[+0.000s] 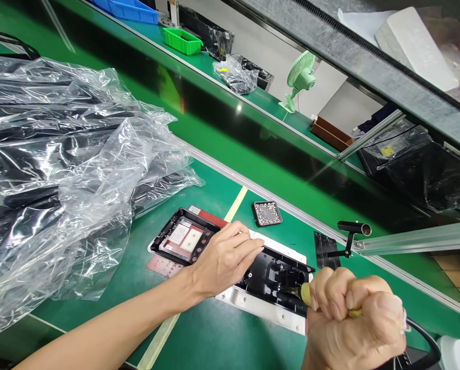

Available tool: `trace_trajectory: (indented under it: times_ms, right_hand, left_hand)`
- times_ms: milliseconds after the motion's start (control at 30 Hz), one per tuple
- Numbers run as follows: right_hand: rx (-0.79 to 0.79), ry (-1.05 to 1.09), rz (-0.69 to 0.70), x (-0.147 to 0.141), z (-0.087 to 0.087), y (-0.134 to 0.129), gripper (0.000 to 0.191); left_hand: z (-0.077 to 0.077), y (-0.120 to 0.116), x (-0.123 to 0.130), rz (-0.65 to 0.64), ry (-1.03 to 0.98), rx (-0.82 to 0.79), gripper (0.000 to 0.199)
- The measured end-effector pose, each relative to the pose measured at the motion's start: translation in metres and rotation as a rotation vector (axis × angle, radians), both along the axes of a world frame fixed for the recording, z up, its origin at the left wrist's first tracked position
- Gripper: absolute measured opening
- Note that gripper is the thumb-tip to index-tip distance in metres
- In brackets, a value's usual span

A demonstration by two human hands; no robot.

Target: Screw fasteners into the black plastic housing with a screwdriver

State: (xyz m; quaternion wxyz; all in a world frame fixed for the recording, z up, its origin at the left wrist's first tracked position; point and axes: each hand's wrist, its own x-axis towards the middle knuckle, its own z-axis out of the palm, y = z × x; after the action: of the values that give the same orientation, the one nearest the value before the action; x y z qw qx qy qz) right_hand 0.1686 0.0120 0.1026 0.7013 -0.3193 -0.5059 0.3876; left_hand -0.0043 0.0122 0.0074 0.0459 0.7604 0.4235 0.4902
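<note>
A long black plastic housing [270, 275] lies in a white fixture [253, 303] on the green bench. Across its middle, my left hand [227, 252] grips it with fingers bent over the far edge. My right hand [353, 303] is wrapped round a yellow electric screwdriver [305, 294], whose black cord trails off to the lower right. The screwdriver's tip points into the right part of the housing; whether it touches a screw cannot be made out. At the housing's left end, a framed window [181, 239] shows a label beneath.
A small black tray [267, 213] of screws sits behind the housing. Black parts in clear plastic bags [79, 169] are heaped at left. A metal holder [349, 236] stands at right by the rail. Beyond the green belt [230, 121] are a green bin [182, 41] and a fan [301, 72].
</note>
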Motion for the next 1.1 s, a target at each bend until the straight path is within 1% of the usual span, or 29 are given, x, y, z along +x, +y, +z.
trace_trajectory:
  times_ms: [267, 367, 667, 833, 1000, 1100]
  right_hand:
    - [-0.038, 0.009, 0.012, 0.0003, 0.0007, -0.0011, 0.037]
    - [-0.029, 0.008, -0.002, -0.0001, 0.0009, -0.0012, 0.036]
    - [0.024, -0.020, 0.025, -0.0001, 0.0000, -0.0009, 0.039]
    - [0.012, -0.002, 0.016, -0.0029, 0.0022, -0.0008, 0.038]
    - [0.005, -0.003, 0.016, -0.0032, 0.0022, -0.0011, 0.038]
    - [0.003, 0.000, 0.009, -0.0028, 0.0014, -0.0009, 0.037]
  left_hand:
    - [0.0000, -0.0006, 0.0000, -0.001, 0.004, -0.013, 0.015]
    - [0.0008, 0.0001, 0.0002, 0.000, 0.005, -0.012, 0.015]
    - [0.0025, -0.0001, 0.0001, 0.012, 0.000, -0.001, 0.012]
    - [0.0033, -0.0008, 0.0003, 0.007, -0.001, -0.006, 0.018]
    - [0.0033, -0.0012, 0.0011, 0.006, 0.005, -0.010, 0.018]
    - [0.0030, -0.0015, 0.0014, 0.043, -0.011, -0.015, 0.019]
